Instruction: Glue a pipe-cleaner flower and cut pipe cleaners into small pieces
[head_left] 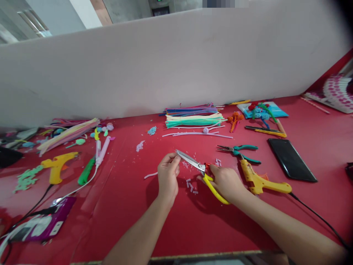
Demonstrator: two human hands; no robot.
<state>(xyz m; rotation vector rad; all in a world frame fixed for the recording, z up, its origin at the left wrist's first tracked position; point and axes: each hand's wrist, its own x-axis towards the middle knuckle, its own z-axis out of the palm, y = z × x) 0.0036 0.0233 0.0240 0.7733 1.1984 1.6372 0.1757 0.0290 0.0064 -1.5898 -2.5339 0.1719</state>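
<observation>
My right hand [224, 181] grips a pair of scissors [193, 161] with yellow handles, a touch of red showing near the pivot. Their blades point up and left, the tips meeting the fingers of my left hand [168, 171]. Those fingers are pinched on a pale lilac pipe cleaner [150, 175], whose tail sticks out to the left. Under and beside the blades lie short cut lilac pieces [191, 186] and fine fluff. Farther left rests a small lilac heap [140, 146].
Bundles of pipe cleaners [194, 120] lie along the white partition [154, 66]. To the right are green-handled pliers [245, 149], a yellow glue gun [264, 183] with its cord, and a black phone [292, 159]. Leftward sit another yellow glue gun [57, 167] and a purple power strip [59, 221].
</observation>
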